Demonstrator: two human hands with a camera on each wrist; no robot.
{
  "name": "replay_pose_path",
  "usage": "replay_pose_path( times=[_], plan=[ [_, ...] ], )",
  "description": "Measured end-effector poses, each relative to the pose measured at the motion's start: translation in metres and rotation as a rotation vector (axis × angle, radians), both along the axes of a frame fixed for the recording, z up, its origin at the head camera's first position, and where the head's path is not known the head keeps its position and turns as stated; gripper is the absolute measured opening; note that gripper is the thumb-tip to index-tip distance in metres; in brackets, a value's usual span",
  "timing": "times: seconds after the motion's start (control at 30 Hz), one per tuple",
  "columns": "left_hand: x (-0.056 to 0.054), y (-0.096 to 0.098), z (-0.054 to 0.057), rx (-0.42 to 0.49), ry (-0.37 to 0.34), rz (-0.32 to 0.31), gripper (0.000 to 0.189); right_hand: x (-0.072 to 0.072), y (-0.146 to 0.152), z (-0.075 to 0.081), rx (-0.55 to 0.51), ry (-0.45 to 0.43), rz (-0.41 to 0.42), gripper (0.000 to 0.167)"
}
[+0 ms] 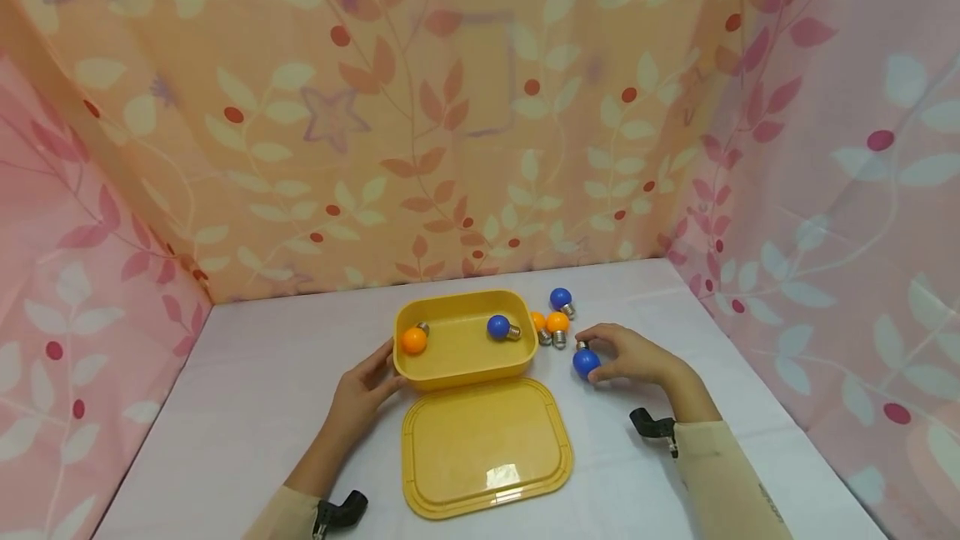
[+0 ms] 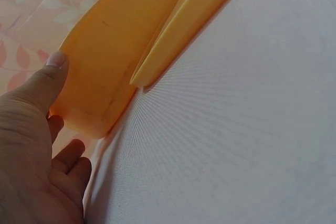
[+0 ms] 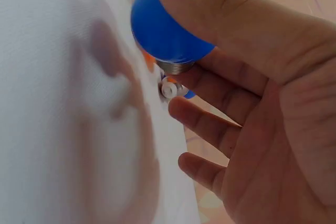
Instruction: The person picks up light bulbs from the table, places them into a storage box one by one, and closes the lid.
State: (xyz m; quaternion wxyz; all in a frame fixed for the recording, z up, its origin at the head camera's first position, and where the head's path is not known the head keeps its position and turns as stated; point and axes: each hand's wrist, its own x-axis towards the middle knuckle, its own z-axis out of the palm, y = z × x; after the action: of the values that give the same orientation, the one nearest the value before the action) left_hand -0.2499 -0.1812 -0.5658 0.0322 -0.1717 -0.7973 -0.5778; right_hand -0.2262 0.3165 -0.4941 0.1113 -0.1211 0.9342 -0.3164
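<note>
Taking 12 o'clock as straight away from the wearer in my head view, I have the yellow box near the middle of the tabletop. The left hand grips its 9 o'clock end, thumb against the near corner, the lower fingers loosely bent. The right hand is just past 3 o'clock from the box; its thumb and forefinger close in to pinch a blue bulb, metal base toward 12, while the other fingers are half open and hold nothing. With the right wrist view so tight, I can't be sure whether the bulb clears the tabletop.

Inside the box I see an orange bulb at 9 o'clock and a second blue bulb around 2. Outside, two orange bulbs lie just beside the 3 o'clock wall, with a third blue bulb near 2. A yellow lid lies flat just below the box's 6 o'clock side.
</note>
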Motion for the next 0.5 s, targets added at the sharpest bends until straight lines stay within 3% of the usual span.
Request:
replay_pose_path(
  times=[0.27, 0.5],
  plan=[
    [0.001, -0.001, 0.000, 0.005, 0.005, -0.004, 0.073, 0.001, -0.004, 0.010, -0.074, 0.064, -0.068, 0.071],
    [0.000, 0.000, -0.003, 0.015, -0.009, -0.006, 0.073, 0.001, -0.011, 0.017, -0.098, 0.121, -0.073, 0.068]
  ],
)
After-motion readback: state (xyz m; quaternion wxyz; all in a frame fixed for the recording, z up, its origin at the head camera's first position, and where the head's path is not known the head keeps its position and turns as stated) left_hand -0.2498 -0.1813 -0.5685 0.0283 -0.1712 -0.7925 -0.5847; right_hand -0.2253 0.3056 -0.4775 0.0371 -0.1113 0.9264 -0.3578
